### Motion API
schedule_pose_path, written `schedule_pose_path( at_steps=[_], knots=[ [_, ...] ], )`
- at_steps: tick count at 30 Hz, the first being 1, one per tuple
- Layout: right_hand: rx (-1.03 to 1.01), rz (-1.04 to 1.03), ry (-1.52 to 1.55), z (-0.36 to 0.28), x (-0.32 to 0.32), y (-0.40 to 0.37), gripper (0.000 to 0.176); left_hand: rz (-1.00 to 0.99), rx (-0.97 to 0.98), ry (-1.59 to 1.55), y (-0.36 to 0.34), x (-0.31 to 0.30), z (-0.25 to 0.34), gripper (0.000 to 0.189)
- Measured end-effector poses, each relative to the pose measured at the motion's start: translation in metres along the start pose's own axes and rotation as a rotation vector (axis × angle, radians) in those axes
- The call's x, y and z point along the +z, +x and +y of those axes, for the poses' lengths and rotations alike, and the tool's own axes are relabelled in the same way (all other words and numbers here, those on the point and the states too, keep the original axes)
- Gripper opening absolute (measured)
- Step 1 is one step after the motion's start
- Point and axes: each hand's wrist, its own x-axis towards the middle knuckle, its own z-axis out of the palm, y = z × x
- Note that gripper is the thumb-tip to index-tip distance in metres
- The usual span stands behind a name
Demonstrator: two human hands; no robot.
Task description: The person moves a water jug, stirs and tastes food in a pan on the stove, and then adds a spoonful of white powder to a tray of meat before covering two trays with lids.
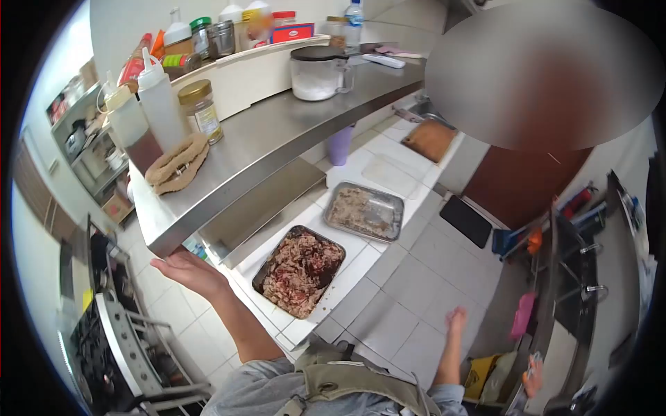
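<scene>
Dark-metal and meat-filled, the near rectangular tray (259,279) looked heavy, best gripped by opposite rims. Your spread left hand (189,272) and slack right hand (456,319) seemed empty.

Pale tiled floor (395,305), whitish wall (125,31), shelving (78,109).

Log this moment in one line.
Left hand: by shelf corner | right hand: above floor | counter: dark tray holding food, metal tray partly bare

Gas stove (127,340) stood at 8 o'clock; squeeze bottles (158,104) at 10 o'clock; black-lidded canister (316,73) and purple cup (339,147) at 12; brown cutting board (430,141) lay at 2.
</scene>
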Motion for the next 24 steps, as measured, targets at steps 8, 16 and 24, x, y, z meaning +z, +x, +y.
schedule_pose_path(
  at_steps=[8, 16, 24],
  knots=[
    [-0.182, -0.097, 0.403, -0.226, 0.162, 0.033, 0.036, -0.51, 0.638, 0.121, -0.092, 0.072, -0.017, 0.053],
    [-0.206, -0.296, 0.442, -0.281, 0.224, 0.107, 0.034, -0.732, 0.238, 0.519, -0.091, 0.247, -0.086, 0.063],
    [-0.21, -0.461, 0.487, -0.319, 0.251, 0.193, 0.03, -0.442, -0.059, 0.294, -0.082, 0.297, -0.108, 0.061]
  ],
)
